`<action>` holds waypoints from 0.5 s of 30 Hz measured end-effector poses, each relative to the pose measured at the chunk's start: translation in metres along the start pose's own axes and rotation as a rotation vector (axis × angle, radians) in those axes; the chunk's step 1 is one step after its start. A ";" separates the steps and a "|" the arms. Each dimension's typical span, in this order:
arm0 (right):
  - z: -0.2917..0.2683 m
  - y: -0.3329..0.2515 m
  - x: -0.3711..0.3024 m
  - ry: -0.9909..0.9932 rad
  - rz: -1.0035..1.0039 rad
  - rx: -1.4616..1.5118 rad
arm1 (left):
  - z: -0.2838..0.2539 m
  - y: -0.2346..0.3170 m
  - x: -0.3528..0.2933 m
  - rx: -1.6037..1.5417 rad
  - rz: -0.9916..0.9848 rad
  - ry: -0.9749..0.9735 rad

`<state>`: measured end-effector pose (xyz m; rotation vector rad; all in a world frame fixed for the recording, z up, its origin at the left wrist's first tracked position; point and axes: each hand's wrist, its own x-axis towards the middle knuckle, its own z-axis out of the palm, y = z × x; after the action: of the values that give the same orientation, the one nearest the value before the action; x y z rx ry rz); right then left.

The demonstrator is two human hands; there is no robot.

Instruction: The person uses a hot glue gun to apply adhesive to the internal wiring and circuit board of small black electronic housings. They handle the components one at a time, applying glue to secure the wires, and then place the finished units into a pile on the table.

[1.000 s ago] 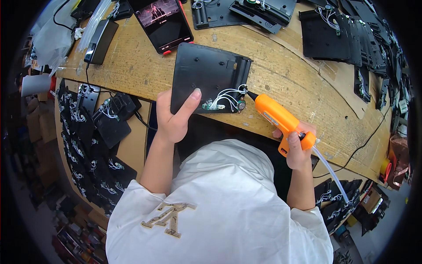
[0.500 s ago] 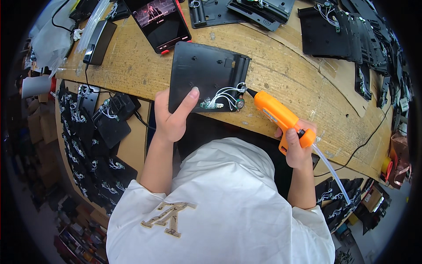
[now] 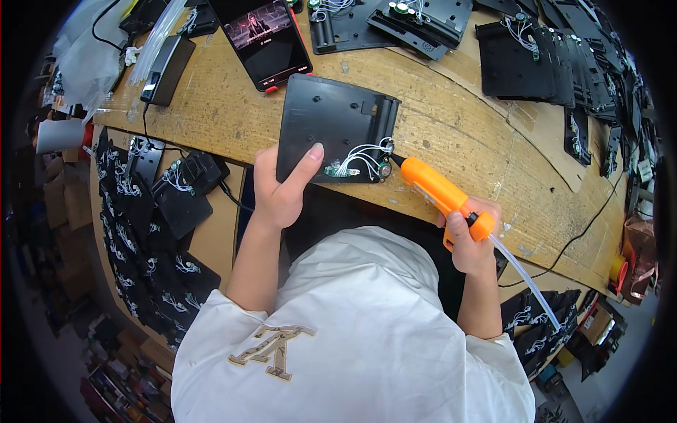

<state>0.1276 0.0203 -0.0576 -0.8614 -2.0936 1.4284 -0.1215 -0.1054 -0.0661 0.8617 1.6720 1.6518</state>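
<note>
A flat black plastic panel (image 3: 328, 116) is gripped by my left hand (image 3: 285, 187) at its near-left corner, thumb on top and fingers beneath. White wires (image 3: 360, 153) on it run from a small green circuit board (image 3: 338, 171) to small round parts at its right edge. My right hand (image 3: 471, 236) is closed round the handle of an orange glue gun (image 3: 434, 183). The gun's black nozzle points at the panel's right edge beside the wire ends; whether it touches cannot be made out. A clear glue stick (image 3: 525, 282) sticks out of the gun's back.
A phone (image 3: 268, 46) with a lit screen stands beyond the panel. More black panels with wires (image 3: 518, 63) are stacked at the far right, and others (image 3: 162, 264) lie on cardboard at left. A black box-shaped device (image 3: 168, 70) rests on the wooden table (image 3: 211, 106). A cable crosses the right side.
The glue gun has shifted slightly left, its nozzle now a little lower along the panel's edge. The panel has moved slightly and turned a little in my left hand.
</note>
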 end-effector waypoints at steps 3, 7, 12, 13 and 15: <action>0.006 0.006 -0.006 0.163 0.093 0.160 | 0.000 -0.001 0.000 -0.012 0.005 -0.009; -0.013 0.002 0.001 0.334 0.054 -0.327 | 0.002 -0.002 -0.004 -0.147 -0.075 0.051; -0.045 -0.010 0.012 0.223 0.130 -1.027 | 0.022 0.015 -0.007 -0.823 -0.241 0.158; -0.046 -0.016 0.009 0.241 0.077 -1.023 | 0.023 0.017 -0.007 -0.980 -0.344 0.134; -0.040 -0.037 0.004 0.273 -0.032 -1.012 | 0.030 0.026 -0.010 -1.157 -0.478 0.049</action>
<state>0.1431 0.0397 -0.0087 -1.2561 -2.5340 0.1071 -0.0905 -0.0961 -0.0407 -0.1449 0.6012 1.8611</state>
